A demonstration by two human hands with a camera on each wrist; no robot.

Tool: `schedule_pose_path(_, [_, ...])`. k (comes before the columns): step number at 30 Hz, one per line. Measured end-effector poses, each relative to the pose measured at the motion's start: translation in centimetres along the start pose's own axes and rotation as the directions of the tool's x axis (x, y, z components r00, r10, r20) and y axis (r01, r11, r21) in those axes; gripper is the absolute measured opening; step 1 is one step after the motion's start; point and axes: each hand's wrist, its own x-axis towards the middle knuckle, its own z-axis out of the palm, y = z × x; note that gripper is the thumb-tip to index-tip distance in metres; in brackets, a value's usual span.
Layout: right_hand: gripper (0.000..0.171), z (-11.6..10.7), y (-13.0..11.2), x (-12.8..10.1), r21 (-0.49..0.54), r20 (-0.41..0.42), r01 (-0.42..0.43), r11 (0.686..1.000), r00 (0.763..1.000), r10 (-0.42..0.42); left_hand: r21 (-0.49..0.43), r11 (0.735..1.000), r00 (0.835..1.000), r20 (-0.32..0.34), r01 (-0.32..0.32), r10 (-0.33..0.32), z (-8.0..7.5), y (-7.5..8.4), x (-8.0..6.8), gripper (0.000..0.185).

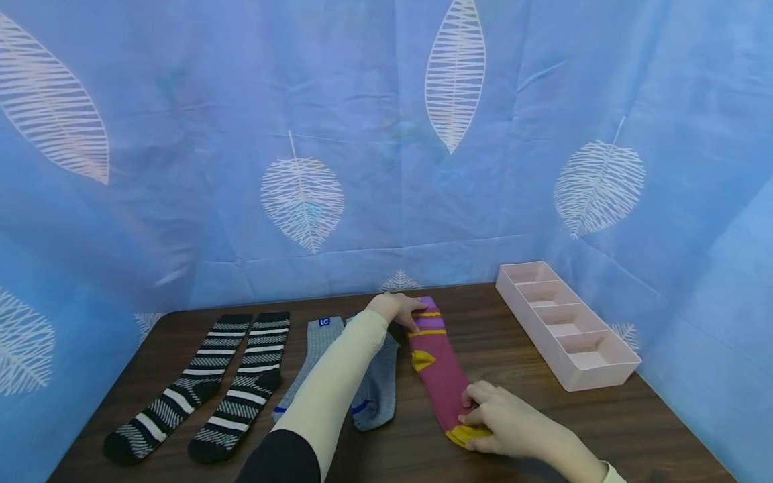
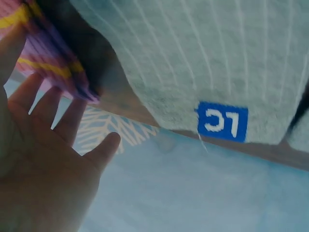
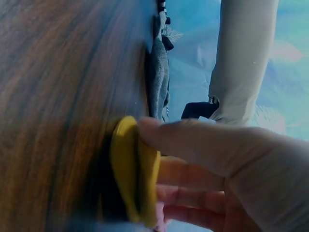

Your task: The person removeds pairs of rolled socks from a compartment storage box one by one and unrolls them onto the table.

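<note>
A maroon sock (image 1: 441, 376) with a purple-and-yellow cuff and a yellow toe lies lengthwise on the dark wooden table (image 1: 543, 416). My left hand (image 1: 417, 315) rests with straight fingers on the far cuff (image 2: 48, 58), its palm (image 2: 43, 145) showing in the left wrist view. At the near end my right hand (image 1: 474, 419) pinches the yellow toe (image 3: 128, 169), thumb on top and fingers beneath, lifting it slightly off the wood. Just left of this sock are two grey socks (image 1: 377, 382), one with a blue "LC" label (image 2: 222, 121).
Two black socks with white stripes (image 1: 181, 389) lie side by side at the table's left. A pink tray (image 1: 604, 376) with several compartments stands along the right edge. A blue leaf-print cloth hangs behind and beside the table. My left sleeve (image 3: 241, 63) crosses over the grey socks.
</note>
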Motion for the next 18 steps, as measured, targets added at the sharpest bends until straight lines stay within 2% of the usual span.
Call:
schedule_pose_path(6, [0.043, -0.16, -0.36, -0.04, 0.061, 0.112, -0.045, 0.997, 0.993, 0.038, -0.049, 0.998, 0.999, 0.019, -0.049, 0.05, -0.33, -0.38, 0.28, 0.072])
schedule_pose_path(9, [0.043, -0.34, -0.36, 0.15, 0.06, 0.134, -0.048, 0.997, 0.99, 0.04, -0.065, 0.996, 0.998, 0.003, -0.057, 0.057, -0.43, -0.52, 0.43, 0.072])
schedule_pose_path(14, [0.037, -0.36, -0.01, 0.4, 0.072, 0.139, -0.044, 0.996, 0.99, 0.033, -0.091, 0.996, 1.0, -0.01, -0.008, 0.007, -0.19, -0.94, 0.43, 0.072])
schedule_pose_path(18, [0.035, -0.14, 0.24, 0.39, 0.128, 0.153, -0.068, 0.989, 0.987, 0.048, -0.118, 0.993, 1.0, -0.007, 0.028, -0.029, 0.3, -1.09, 0.44, 0.071])
